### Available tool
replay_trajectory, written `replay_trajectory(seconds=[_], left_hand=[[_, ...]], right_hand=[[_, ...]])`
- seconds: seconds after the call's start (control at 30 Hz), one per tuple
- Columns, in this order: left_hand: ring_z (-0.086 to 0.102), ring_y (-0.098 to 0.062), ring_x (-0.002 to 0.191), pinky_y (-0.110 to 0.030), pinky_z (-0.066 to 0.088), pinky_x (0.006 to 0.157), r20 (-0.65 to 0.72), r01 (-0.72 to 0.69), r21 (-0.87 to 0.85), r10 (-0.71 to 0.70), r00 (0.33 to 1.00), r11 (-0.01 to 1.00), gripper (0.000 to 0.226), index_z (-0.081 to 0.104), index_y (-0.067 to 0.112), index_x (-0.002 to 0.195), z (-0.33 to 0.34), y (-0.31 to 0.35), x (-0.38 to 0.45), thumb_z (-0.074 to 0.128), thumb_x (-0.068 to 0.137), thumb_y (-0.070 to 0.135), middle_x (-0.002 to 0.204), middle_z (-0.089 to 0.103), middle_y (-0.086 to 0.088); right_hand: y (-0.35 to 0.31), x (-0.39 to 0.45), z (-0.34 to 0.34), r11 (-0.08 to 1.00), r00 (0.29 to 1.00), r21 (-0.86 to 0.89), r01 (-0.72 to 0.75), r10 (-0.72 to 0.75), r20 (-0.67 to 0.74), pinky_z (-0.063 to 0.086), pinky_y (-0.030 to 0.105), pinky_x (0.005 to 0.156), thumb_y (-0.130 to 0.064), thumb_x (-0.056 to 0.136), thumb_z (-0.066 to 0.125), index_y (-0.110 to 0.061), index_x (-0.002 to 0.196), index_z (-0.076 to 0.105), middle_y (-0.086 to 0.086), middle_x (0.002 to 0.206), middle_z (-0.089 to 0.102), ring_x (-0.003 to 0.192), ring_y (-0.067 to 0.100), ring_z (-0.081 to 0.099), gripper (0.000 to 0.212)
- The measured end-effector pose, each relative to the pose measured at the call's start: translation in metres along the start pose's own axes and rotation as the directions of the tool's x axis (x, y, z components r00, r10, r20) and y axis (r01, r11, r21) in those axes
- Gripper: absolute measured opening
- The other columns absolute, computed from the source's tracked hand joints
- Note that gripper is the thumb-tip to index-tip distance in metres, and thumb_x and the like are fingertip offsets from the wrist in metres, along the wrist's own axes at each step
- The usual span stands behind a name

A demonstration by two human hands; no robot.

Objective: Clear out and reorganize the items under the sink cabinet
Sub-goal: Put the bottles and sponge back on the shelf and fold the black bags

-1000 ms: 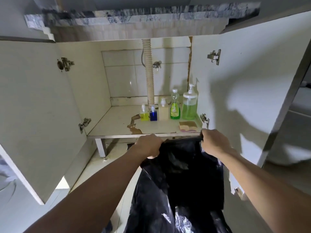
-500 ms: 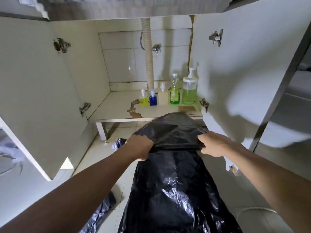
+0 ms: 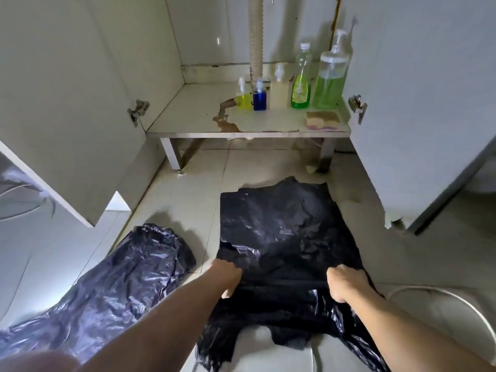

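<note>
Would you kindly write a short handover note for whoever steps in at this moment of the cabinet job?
Hands: left hand and right hand each grip the near part of the black bag spread flat on the floor.
Things: five bottles and a sponge stand on the cabinet shelf; a second bag lies crumpled at the left.
Done: one bag laid out.
Left: fold or stow both bags and tidy the shelf.

Pale tiled floor (image 3: 188,210), white cabinet doors (image 3: 67,103) open, dim light.
</note>
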State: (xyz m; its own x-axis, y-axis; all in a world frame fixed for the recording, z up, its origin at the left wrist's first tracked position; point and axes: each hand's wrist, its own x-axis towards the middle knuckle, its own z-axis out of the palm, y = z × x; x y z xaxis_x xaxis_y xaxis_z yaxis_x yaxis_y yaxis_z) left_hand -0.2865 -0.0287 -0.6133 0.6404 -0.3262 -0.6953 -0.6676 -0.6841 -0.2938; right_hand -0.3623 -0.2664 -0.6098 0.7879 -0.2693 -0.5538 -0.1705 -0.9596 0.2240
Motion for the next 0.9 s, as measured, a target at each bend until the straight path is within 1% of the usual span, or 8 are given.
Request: replay_trajectory(seconds=[0.13, 0.23, 0.3, 0.37, 0.47, 0.57, 0.7, 0.9], left_hand=[[0.055, -0.030, 0.122, -0.037, 0.044, 0.098, 0.178, 0.037, -0.080, -0.022, 0.984, 0.996, 0.090, 0.028, 0.011, 0.147, 0.009, 0.003, 0.002, 0.075, 0.075, 0.039, 0.138, 0.052, -0.011], [0.058, -0.029, 0.117, -0.036, 0.047, 0.097, 0.331, 0.055, -0.205, 0.017, 0.943, 0.977, 0.103, 0.043, 0.016, 0.138, -0.003, -0.012, 0.004, 0.076, 0.056, 0.068, 0.133, 0.058, -0.006], [0.058, -0.030, 0.115, -0.040, 0.047, 0.099, 0.271, 0.023, -0.282, 0.057, 0.961, 0.959, 0.106, 0.051, 0.020, 0.132, -0.021, -0.034, 0.002, 0.074, 0.046, 0.077, 0.132, 0.059, -0.003], [0.053, -0.031, 0.121, -0.042, 0.044, 0.102, 0.155, 0.044, -0.328, 0.008, 0.988, 0.944, 0.092, 0.047, 0.017, 0.137, -0.048, -0.065, -0.005, 0.071, 0.064, 0.069, 0.138, 0.052, -0.003], [0.046, -0.029, 0.128, -0.039, 0.038, 0.107, -0.015, 0.110, -0.376, -0.125, 0.992, 0.920, 0.082, 0.037, 0.006, 0.142, -0.079, -0.123, -0.017, 0.065, 0.081, 0.054, 0.145, 0.044, -0.010], [0.044, -0.027, 0.129, -0.037, 0.035, 0.109, -0.091, 0.141, -0.390, -0.190, 0.978, 0.910, 0.076, 0.037, 0.006, 0.143, -0.069, -0.164, -0.043, 0.058, 0.087, 0.052, 0.147, 0.041, -0.010], [0.042, -0.029, 0.133, -0.035, 0.037, 0.104, 0.025, 0.144, -0.495, -0.152, 0.988, 0.857, 0.072, 0.034, 0.010, 0.145, 0.014, -0.176, -0.067, 0.057, 0.089, 0.049, 0.146, 0.043, -0.010], [0.056, -0.024, 0.109, -0.039, 0.047, 0.101, 0.225, 0.395, -0.574, -0.325, 0.918, 0.717, 0.068, 0.045, 0.011, 0.137, 0.163, -0.197, -0.057, 0.067, 0.082, 0.045, 0.122, 0.057, -0.009]], right_hand=[[-0.009, 0.002, -0.004, 0.997, 0.966, -0.079, -0.017, 0.037, 0.254, 0.035, 0.042, 0.100, -0.020, 0.080, 0.071, -0.016, 0.124, 0.058, 0.004, 0.137, 0.050, 0.123, 0.030, 0.052, 0.046], [-0.021, 0.006, -0.021, 0.991, 0.900, -0.134, 0.020, 0.040, 0.434, 0.035, 0.049, 0.103, -0.037, 0.072, 0.077, -0.018, 0.123, 0.059, 0.003, 0.133, 0.056, 0.123, 0.032, 0.052, 0.057], [-0.033, 0.008, -0.043, 0.997, 0.922, -0.041, 0.063, -0.043, 0.385, 0.045, 0.043, 0.095, -0.035, 0.065, 0.080, -0.018, 0.103, 0.067, 0.004, 0.113, 0.067, 0.106, 0.028, 0.062, 0.044], [-0.051, 0.009, -0.075, 0.981, 0.961, 0.147, 0.129, -0.161, 0.225, 0.052, 0.036, 0.083, -0.031, 0.061, 0.078, -0.014, 0.081, 0.065, 0.005, 0.092, 0.068, 0.086, 0.026, 0.066, 0.029], [-0.085, 0.006, -0.124, 0.839, 0.961, 0.470, 0.274, -0.257, -0.102, 0.053, 0.035, 0.078, -0.022, 0.073, 0.069, 0.000, 0.106, 0.061, 0.014, 0.105, 0.068, 0.086, 0.027, 0.066, 0.040], [-0.127, 0.000, -0.157, 0.719, 0.903, 0.548, 0.428, -0.319, -0.288, 0.052, 0.038, 0.089, -0.023, 0.079, 0.065, 0.001, 0.117, 0.059, 0.018, 0.117, 0.065, 0.102, 0.031, 0.063, 0.045], [-0.183, 0.005, -0.148, 0.674, 0.881, 0.576, 0.464, -0.419, -0.219, 0.047, 0.028, 0.088, -0.031, 0.078, 0.069, -0.015, 0.114, 0.060, 0.003, 0.118, 0.061, 0.104, 0.020, 0.057, 0.040], [-0.262, 0.030, -0.077, 0.764, 0.902, 0.533, 0.364, -0.432, 0.002, 0.050, 0.030, 0.080, -0.027, 0.083, 0.063, 0.000, 0.120, 0.057, 0.015, 0.119, 0.061, 0.111, 0.030, 0.059, 0.046]])
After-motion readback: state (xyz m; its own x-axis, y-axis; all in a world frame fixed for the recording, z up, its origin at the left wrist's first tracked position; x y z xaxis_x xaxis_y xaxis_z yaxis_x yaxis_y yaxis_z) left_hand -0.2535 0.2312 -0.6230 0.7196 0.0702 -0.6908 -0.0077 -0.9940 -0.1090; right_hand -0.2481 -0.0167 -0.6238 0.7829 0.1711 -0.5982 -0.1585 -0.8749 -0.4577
